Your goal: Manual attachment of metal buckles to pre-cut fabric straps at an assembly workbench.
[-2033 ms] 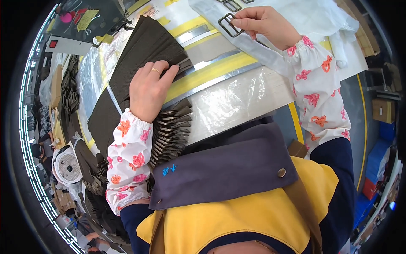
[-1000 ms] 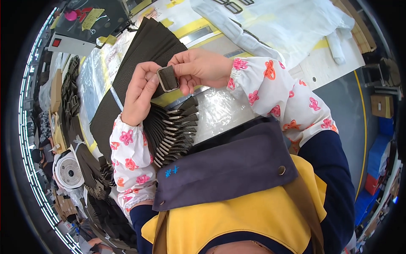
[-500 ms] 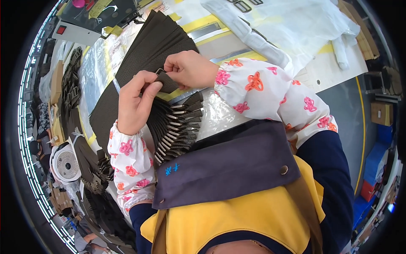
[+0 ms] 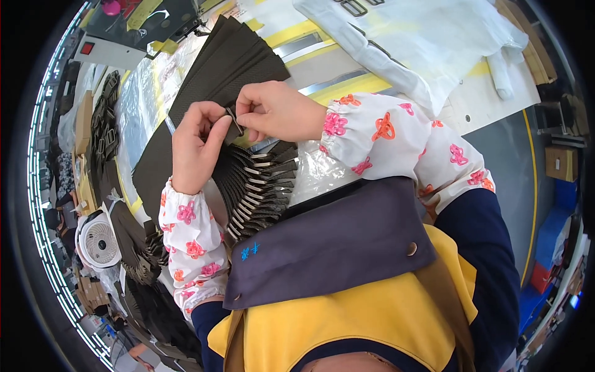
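Both hands meet over a fan of dark brown, grained straps (image 4: 214,74). Between my fingertips is a small rectangular metal buckle (image 4: 238,128), standing tilted. My left hand (image 4: 197,146) is closed, its thumb and forefinger pinching at the buckle's left side. From the right, my right hand (image 4: 276,115) pinches the same buckle, fingers curled. A dark strap seems to lie at the buckle, but my fingers hide how the two join. Just below my hands, a row of strap ends with pale metal pieces (image 4: 254,192) curves toward my apron (image 4: 328,239).
Clear plastic sheeting (image 4: 458,43) with loose buckles (image 4: 354,7) covers the far right of the table. More dark buckled straps (image 4: 106,118) hang at the left, above a white fan (image 4: 99,242). A dark machine (image 4: 155,25) stands at the far left.
My right hand has shifted slightly down and toward the left. The buckle has tilted and come lower between my fingertips, and the dark strap flap that showed beside it is now largely out of sight.
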The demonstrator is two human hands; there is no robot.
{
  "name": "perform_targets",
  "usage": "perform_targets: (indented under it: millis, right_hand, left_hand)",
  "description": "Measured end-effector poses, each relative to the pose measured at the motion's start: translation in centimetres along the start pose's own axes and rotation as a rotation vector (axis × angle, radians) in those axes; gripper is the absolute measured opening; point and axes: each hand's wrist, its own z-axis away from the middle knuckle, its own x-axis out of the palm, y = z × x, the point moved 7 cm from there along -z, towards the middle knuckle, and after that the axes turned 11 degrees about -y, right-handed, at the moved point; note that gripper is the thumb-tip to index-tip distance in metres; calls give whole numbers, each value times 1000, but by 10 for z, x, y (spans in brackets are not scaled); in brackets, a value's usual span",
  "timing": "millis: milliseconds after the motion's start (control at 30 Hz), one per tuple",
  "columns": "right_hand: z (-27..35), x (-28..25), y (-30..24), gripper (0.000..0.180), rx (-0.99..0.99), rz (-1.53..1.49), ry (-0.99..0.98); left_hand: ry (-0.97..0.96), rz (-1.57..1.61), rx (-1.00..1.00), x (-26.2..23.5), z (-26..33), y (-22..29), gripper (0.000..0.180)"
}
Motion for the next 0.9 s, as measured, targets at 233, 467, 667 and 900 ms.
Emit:
perform_targets:
  millis: [233,467,667,900]
  right_hand:
    - [30,-27,-24,9,-143,271,65]
    - [95,-145,-55,14,-72,1050,413]
    - [107,-181,-18,14,179,1066,311]
    - [86,-188,-9,9,411,1092,155]
  left_hand:
    - [14,-651,461,19,-13,51,29]
    - [-362,-450,311,48,-6,53,35]
    - [-787,-262,64,60,-3,30,17]
    - [-8,-687,347,44,-20,60,23]
